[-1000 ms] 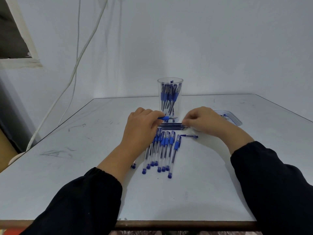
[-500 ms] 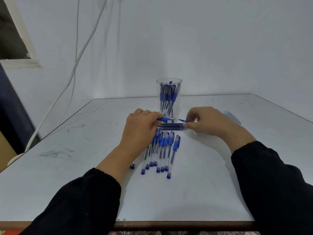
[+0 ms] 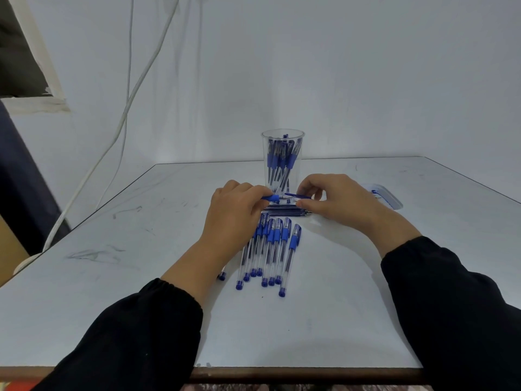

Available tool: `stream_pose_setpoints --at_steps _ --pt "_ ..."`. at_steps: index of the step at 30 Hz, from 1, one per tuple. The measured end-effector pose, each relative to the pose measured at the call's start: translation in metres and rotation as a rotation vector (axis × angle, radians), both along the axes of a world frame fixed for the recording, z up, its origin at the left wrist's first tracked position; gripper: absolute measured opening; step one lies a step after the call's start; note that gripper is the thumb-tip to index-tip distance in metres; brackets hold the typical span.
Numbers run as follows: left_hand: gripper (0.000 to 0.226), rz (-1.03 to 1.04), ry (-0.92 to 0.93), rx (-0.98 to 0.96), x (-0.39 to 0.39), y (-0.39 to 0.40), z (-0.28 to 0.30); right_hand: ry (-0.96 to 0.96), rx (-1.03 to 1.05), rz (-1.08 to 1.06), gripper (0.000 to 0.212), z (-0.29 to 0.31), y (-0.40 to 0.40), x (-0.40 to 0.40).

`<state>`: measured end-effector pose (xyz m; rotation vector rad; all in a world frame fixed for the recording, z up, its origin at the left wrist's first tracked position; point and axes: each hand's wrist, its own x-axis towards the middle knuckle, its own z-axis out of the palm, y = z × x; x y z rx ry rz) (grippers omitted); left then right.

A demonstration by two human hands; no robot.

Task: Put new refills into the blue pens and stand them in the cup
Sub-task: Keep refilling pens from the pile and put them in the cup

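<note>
My left hand (image 3: 235, 214) grips a blue pen (image 3: 272, 197) by its blue grip, tip pointing right. My right hand (image 3: 334, 200) pinches a small blue cap or tip piece (image 3: 298, 196) just right of the pen's tip. Both are held a little above a bundle of dark refills (image 3: 287, 212) lying crosswise on the table. Several blue pens (image 3: 270, 249) lie side by side in front of the refills. A clear plastic cup (image 3: 282, 159) behind my hands holds several blue pens standing upright.
A clear shallow tray (image 3: 387, 197) lies on the white table (image 3: 141, 263) to the right of my right hand. White cables (image 3: 124, 114) hang down the wall at the left. The table's front edge runs along the bottom of the view.
My right hand picked a small blue piece off the table near the refills and lifted it up to the tip of the pen in my left hand. The left hand barely moved.
</note>
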<state>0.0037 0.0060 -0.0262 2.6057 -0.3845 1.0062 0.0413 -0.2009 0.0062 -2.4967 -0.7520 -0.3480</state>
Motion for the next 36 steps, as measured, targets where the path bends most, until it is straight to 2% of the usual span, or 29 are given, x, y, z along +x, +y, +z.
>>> stream_pose_setpoints --at_steps 15,23,29,36 --pt "0.022 -0.037 -0.009 0.01 -0.001 -0.001 0.0 0.074 0.155 0.053 0.013 -0.002 0.004 -0.004" --pt "0.019 -0.059 0.035 -0.099 -0.006 -0.007 0.003 0.159 0.256 0.076 0.013 -0.004 0.009 -0.004" --pt "0.023 -0.152 0.154 -0.215 -0.005 -0.008 0.002 0.264 0.373 0.123 0.015 -0.007 0.014 -0.001" --pt "0.021 -0.212 0.179 -0.288 -0.007 -0.01 0.001 0.268 0.367 0.153 0.006 -0.008 0.022 -0.007"
